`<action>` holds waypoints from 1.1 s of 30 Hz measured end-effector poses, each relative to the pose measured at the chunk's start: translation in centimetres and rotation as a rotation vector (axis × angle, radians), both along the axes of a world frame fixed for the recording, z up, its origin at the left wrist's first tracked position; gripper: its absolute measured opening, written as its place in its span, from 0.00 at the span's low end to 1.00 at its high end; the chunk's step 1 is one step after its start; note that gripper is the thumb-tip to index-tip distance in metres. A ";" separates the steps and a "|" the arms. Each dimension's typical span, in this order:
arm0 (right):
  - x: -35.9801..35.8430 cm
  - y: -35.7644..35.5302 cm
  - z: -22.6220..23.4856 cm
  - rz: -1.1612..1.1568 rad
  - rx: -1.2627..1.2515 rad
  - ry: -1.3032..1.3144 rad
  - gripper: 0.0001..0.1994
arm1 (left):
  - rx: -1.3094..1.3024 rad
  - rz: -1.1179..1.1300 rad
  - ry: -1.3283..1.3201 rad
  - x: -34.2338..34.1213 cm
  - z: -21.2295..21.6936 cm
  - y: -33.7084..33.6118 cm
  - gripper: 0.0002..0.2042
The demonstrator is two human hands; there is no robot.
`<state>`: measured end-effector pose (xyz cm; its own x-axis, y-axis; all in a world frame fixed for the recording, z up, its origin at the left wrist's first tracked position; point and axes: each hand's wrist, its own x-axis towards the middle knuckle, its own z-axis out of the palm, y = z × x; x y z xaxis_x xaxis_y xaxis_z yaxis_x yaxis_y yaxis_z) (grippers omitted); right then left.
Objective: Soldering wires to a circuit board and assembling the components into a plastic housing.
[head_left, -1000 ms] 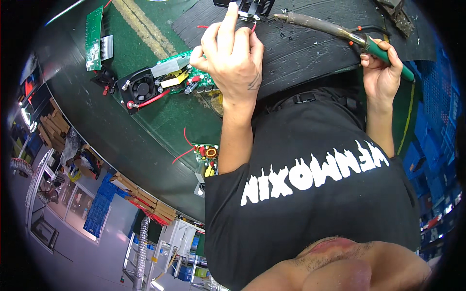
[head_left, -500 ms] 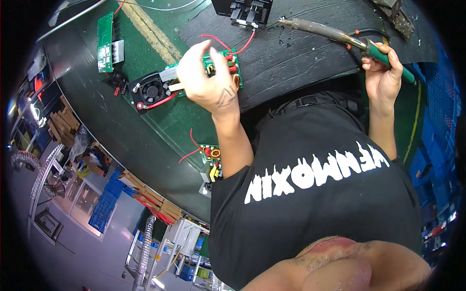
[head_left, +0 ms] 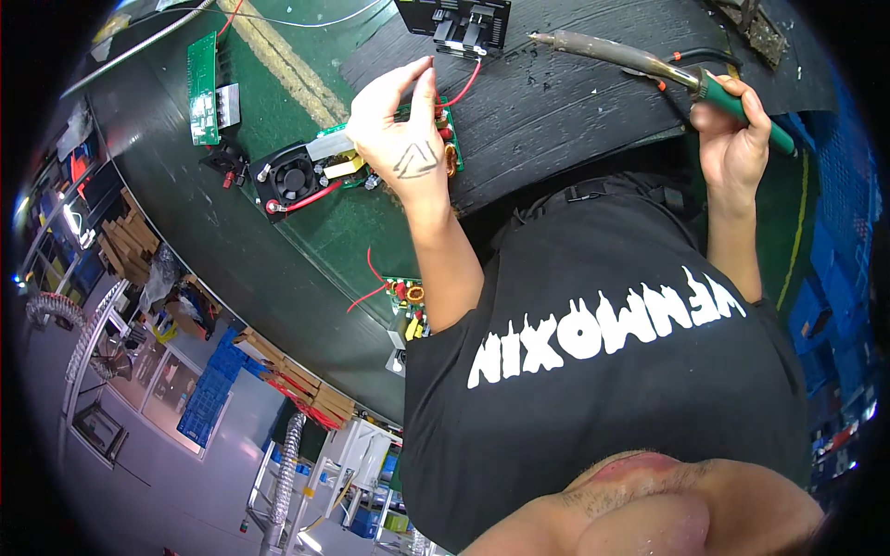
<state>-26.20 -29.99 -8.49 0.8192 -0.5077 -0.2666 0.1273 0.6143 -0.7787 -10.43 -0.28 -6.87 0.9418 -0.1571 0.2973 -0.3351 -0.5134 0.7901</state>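
Note:
My right hand (head_left: pixel 732 139) is wrapped round the green handle of a large soldering iron (head_left: pixel 616 60). Its tip points left, toward a black unit (head_left: pixel 454 26) with metal terminals at the top, and stays apart from it. Over a green circuit board (head_left: pixel 451 116), my left hand (head_left: pixel 399 125) is closed, thumb and forefinger pinched together. A small reddish end shows at those fingertips, apparently a loose red wire; the rest of it is hidden behind the hand. Another red wire (head_left: pixel 466 90) runs from the board up to the black unit. A black fan (head_left: pixel 293 176) sits at the board's left end.
A second green board (head_left: pixel 202 88) stands at the upper left, and another board (head_left: pixel 405 295) lies beside my left elbow. Black ribbed matting (head_left: pixel 575 120) covers part of the green bench. A dark metal holder (head_left: pixel 756 32) is at the upper right.
My left hand has turned slightly and its thumb and forefinger have come together in a pinch. The loose red wire end, visible before, is now covered. The soldering iron has barely moved.

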 end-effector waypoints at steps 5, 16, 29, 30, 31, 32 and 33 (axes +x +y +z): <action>0.1 0.2 0.1 0.003 -0.005 0.012 0.15 | -0.001 -0.037 -0.040 0.1 -0.6 0.0 0.06; 0.0 0.0 -0.1 0.031 -0.002 -0.014 0.15 | -0.315 -0.002 0.242 -0.5 -0.5 -0.5 0.07; 0.6 0.8 0.0 0.031 -0.032 0.015 0.14 | -0.309 -0.112 0.303 -0.8 -0.7 -0.2 0.08; 0.6 0.9 0.0 0.049 -0.028 0.007 0.14 | -0.309 -0.141 0.304 -0.7 -0.6 -0.2 0.08; 0.5 0.8 0.2 0.046 -0.033 0.015 0.14 | -0.299 -0.126 0.301 -0.6 -0.5 -0.2 0.08; 0.6 0.8 0.2 0.026 -0.052 0.023 0.14 | -0.298 -0.138 0.277 -0.6 -0.5 -0.2 0.08; 0.6 0.8 0.3 0.043 -0.037 0.023 0.14 | -0.305 -0.148 0.265 -0.5 -0.4 -0.2 0.08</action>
<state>-25.63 -29.19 -8.23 0.8343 -0.4823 -0.2672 0.0836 0.5897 -0.8033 -10.96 -0.53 -7.24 0.9657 -0.2390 0.1020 -0.1528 -0.2048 0.9668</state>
